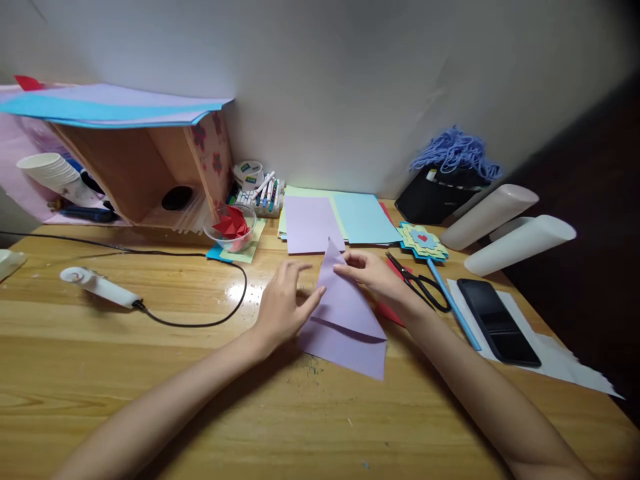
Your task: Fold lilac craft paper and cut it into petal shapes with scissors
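Note:
A sheet of lilac paper (345,310) is folded over diagonally, with a pointed tip at the top and a flat strip below the folded flap. My right hand (373,275) pinches its upper right edge between thumb and fingers. On the left side, my left hand (284,303) has thumb and index finger spread apart, the thumb tip touching or just over the folded flap. Its other fingers curl partly out of sight. Under my right wrist, a red paper piece (393,312) lies beside black-handled scissors (419,283).
Behind the hands lie lilac (313,223) and light-blue sheets (367,219). A glue gun (100,287) with a black cord is at left, near a bowl (230,230) of red folded paper. To the right are a blue stick (454,305), a phone (497,320) and white tubes (520,243).

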Available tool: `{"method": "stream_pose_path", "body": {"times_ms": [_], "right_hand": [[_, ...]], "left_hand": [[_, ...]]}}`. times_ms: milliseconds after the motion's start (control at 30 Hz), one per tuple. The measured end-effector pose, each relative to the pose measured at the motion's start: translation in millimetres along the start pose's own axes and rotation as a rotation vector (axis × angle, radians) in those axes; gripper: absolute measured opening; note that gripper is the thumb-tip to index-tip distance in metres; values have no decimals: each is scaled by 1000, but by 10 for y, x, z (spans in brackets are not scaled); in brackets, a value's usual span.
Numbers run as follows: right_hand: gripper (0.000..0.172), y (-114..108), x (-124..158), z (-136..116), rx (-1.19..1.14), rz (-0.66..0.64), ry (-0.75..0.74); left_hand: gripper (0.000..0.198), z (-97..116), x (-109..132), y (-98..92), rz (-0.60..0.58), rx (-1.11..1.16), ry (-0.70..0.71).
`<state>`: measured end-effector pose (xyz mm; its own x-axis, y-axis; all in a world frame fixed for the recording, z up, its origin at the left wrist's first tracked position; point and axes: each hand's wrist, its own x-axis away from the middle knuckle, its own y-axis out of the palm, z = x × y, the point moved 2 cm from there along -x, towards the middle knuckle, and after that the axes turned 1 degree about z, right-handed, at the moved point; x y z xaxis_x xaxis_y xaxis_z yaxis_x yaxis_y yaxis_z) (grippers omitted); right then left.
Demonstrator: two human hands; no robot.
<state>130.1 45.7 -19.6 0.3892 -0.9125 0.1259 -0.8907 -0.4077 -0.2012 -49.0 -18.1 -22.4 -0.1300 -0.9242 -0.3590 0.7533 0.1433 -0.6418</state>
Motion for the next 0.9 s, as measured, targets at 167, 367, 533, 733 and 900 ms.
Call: {"method": "stream_pose_path", "body": {"times_ms": [167,367,533,733,900], "right_hand": [[18,-71,202,-454,-153,133,-228],[17,-225,384,-733,-119,259,-361],[18,-307,435,-752,-71,294,-339],[20,-354,445,-750,-64,255,-284],[16,-392,473,-793,-107,372,-351]], "left_hand": [[36,350,-442,-319,-204,82,-126],[28,719,-730,-656,-287,-158,-1],[26,791,-750,-675,-338,-177,87],[27,725,-739,-655,-393,-130,106],[39,686,-747,-642,-423,-106,49]]}}
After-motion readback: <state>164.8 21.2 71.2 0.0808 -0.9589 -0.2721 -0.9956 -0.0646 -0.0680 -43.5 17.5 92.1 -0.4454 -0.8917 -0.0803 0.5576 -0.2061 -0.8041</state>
